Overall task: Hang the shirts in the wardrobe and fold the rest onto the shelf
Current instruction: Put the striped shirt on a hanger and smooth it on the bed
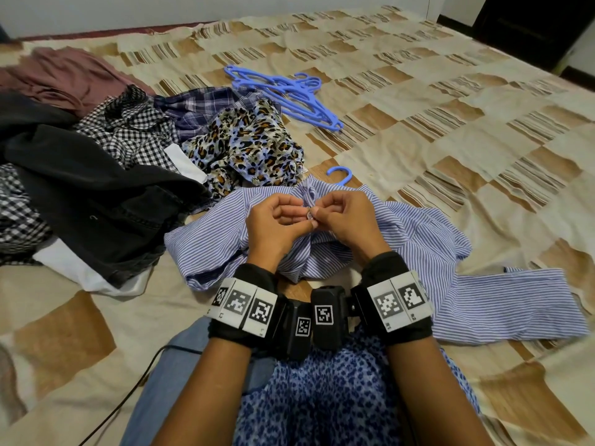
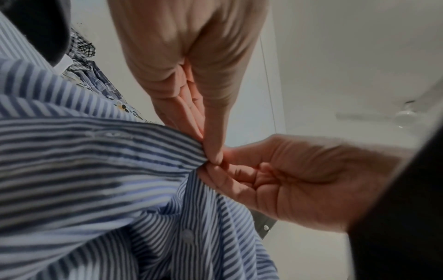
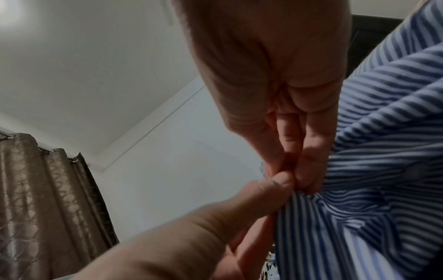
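A blue-and-white striped shirt lies spread on the bed in front of me, with the blue hook of a hanger sticking out past its collar. Both hands meet at the front opening just below the collar. My left hand pinches one edge of the shirt, and my right hand pinches the other edge, with a small button between the fingertips. In the left wrist view the left hand and right hand touch at the cloth. The right wrist view shows the right hand and left hand on the shirt.
A heap of clothes lies at the left: a leopard-print piece, a gingham shirt, a plaid shirt, a black garment, a maroon one. Several blue hangers lie beyond on the checked bedcover. A cable trails at the lower left.
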`<action>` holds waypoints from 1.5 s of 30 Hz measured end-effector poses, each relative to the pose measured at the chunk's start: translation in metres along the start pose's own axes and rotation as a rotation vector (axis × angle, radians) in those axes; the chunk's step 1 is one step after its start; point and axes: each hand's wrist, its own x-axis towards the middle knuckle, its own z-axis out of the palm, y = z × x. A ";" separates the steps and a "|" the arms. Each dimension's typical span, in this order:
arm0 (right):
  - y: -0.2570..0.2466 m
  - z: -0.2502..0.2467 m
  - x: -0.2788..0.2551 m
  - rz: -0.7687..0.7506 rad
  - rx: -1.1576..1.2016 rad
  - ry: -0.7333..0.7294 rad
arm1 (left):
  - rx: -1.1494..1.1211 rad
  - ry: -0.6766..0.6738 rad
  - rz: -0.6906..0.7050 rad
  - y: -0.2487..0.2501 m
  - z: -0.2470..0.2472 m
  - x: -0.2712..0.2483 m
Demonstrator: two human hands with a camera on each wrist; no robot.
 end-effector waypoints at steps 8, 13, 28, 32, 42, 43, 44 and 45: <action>0.001 0.000 0.001 -0.001 0.087 0.044 | -0.049 -0.032 -0.108 -0.006 0.001 0.001; 0.001 -0.001 0.002 -0.007 0.038 0.003 | 0.145 0.010 -0.019 -0.007 0.001 0.003; 0.000 -0.025 0.002 -0.023 0.037 0.017 | 0.018 -0.137 -0.118 -0.005 -0.003 0.000; -0.003 -0.074 0.018 -0.014 0.104 0.275 | 0.107 -0.071 -0.092 -0.007 -0.013 -0.001; 0.017 -0.057 0.178 0.133 -0.864 -0.311 | 0.352 -0.079 -0.029 0.004 -0.040 0.085; 0.027 -0.050 0.182 0.118 -0.949 -0.338 | 0.398 -0.091 -0.044 0.001 -0.039 0.093; 0.035 -0.045 0.185 0.098 -0.979 -0.332 | 0.444 -0.108 -0.054 -0.001 -0.038 0.099; 0.042 -0.041 0.191 0.096 -0.967 -0.328 | 0.493 -0.123 -0.056 -0.004 -0.036 0.104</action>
